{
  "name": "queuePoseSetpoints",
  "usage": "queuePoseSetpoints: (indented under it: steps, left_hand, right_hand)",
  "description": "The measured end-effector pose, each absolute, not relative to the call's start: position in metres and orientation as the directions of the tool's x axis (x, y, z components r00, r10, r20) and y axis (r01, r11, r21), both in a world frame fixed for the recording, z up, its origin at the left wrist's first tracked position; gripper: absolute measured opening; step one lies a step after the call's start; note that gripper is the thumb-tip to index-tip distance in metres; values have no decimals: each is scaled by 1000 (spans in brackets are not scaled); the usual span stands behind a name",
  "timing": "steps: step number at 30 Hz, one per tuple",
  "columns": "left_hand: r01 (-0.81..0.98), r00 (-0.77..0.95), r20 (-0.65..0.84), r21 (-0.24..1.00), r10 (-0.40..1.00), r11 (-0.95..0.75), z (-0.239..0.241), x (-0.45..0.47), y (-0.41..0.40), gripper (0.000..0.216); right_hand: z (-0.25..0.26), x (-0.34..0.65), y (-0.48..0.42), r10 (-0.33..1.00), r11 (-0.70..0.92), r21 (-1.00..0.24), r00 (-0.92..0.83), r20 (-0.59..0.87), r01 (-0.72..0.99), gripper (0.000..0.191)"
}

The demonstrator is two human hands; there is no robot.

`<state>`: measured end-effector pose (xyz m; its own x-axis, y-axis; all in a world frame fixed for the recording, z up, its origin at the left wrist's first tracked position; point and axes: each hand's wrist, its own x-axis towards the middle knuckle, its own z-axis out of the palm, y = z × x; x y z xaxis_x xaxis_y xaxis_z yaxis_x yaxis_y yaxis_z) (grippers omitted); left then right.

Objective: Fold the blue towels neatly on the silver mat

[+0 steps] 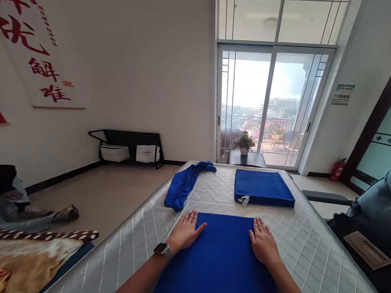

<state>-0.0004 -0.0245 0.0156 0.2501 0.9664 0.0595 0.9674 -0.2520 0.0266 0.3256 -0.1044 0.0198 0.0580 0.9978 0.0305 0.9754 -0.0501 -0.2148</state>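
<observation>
A blue cloth (221, 266) lies spread flat on the quilted silver-white table cover (325, 260), running out of view at the bottom. My left hand (186, 231) rests flat across its far left corner, thumb apart from the fingers, with a watch on the wrist. On the far right corner lies my right hand (263, 240), also flat with the thumb out to the side. Beyond the right hand is a neat stack of folded blue cloths (263, 186) with white tags at its front edge. A crumpled blue cloth (185, 185) lies past the left hand.
A potted plant (245, 142) stands on a dark chair (248, 159) by the sliding glass door. At the right is a dark armchair (384, 202). A person's legs (37, 215) and a patterned blanket (27, 255) are at the left. A black rack (131, 141) stands along the wall.
</observation>
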Motion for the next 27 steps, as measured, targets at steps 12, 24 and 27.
queuePoseSetpoints:
  steps: [12, 24, 27]
  left_hand:
    - [671, 656, 247, 241, 713, -701, 30, 200, -82, 70]
    - [842, 483, 206, 159, 851, -516, 14, 111, -48, 72]
    - [896, 395, 217, 122, 893, -427, 11, 62, -36, 73]
  right_hand:
    - [13, 331, -108, 997, 25, -107, -17, 73, 994, 64]
    - [17, 327, -103, 997, -38, -192, 51, 62, 981, 67]
    - [18, 326, -103, 997, -39, -194, 51, 56, 980, 67]
